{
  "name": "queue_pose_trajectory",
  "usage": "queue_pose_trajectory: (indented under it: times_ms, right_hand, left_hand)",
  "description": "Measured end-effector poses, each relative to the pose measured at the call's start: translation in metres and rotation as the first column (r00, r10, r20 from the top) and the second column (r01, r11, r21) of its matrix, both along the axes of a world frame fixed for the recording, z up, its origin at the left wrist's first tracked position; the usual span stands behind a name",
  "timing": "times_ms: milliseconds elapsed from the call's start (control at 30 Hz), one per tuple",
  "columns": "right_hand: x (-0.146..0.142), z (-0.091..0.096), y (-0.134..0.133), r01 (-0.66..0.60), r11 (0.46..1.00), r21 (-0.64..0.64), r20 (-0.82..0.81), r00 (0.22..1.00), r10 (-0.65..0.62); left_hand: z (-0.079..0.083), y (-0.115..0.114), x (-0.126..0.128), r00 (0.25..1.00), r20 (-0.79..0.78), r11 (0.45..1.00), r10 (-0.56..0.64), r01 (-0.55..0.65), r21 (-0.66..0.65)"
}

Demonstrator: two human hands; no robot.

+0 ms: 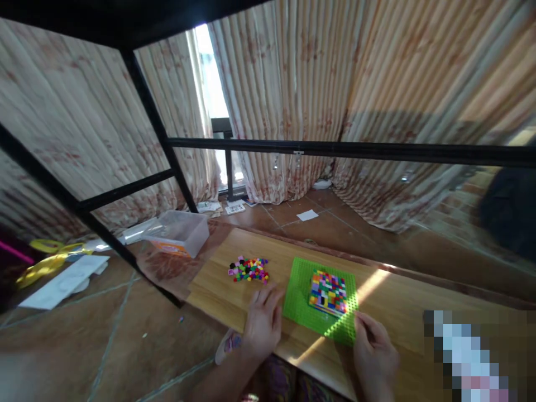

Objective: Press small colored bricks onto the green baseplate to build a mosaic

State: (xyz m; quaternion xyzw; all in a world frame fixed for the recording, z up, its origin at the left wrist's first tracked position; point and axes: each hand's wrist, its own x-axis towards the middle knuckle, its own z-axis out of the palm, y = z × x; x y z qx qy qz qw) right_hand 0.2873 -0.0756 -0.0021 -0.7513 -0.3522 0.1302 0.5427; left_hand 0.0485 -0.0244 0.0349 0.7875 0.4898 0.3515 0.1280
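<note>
A green studded baseplate (302,304) lies on a wooden board (218,290), with a many-coloured block of small bricks (329,291) built on it. My left hand (263,321) rests flat on the board by the plate's left edge, fingers stretched out. My right hand (374,352) sits at the plate's near right corner, fingers curled against the edge. A loose heap of small coloured bricks (249,269) lies on the board to the left.
A clear plastic tub (180,231) stands on the tiled floor left of the board. Black metal frame bars (347,148) cross in front of striped curtains. Papers and yellow tape (50,262) lie on the floor at left. A blurred patch covers the lower right.
</note>
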Motion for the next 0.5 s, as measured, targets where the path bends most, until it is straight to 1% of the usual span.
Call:
queue_pose_trajectory:
  times_ms: [100,167,233,300,400,500]
  right_hand:
    - [0.003,-0.003,-0.001,0.006,0.998,-0.064,0.030,1.000,-0.004]
    - [0.004,-0.003,-0.002,0.006,0.995,-0.097,0.043,0.999,-0.001]
    - [0.005,-0.002,-0.002,0.008,0.993,-0.118,0.050,0.999,-0.002]
    - [0.004,0.000,-0.002,0.005,0.989,-0.146,0.052,0.999,0.003]
    - [0.003,0.005,-0.002,0.014,0.984,-0.178,0.049,0.999,-0.005]
    - [0.003,0.008,-0.002,0.012,0.978,-0.208,0.050,0.999,-0.002]
  left_hand:
    - [-0.007,0.011,-0.039,0.985,0.037,0.986,0.168,-0.168,0.013]
    - [-0.006,0.022,-0.062,0.946,0.052,0.947,0.320,-0.320,-0.001]
    - [-0.004,0.034,-0.082,0.912,0.038,0.913,0.407,-0.406,-0.035]
    - [-0.003,0.045,-0.095,0.874,0.005,0.873,0.485,-0.484,-0.067]
    - [-0.003,0.058,-0.104,0.850,-0.039,0.844,0.526,-0.527,-0.103]
    - [-0.006,0.065,-0.101,0.851,-0.050,0.844,0.523,-0.525,-0.108]
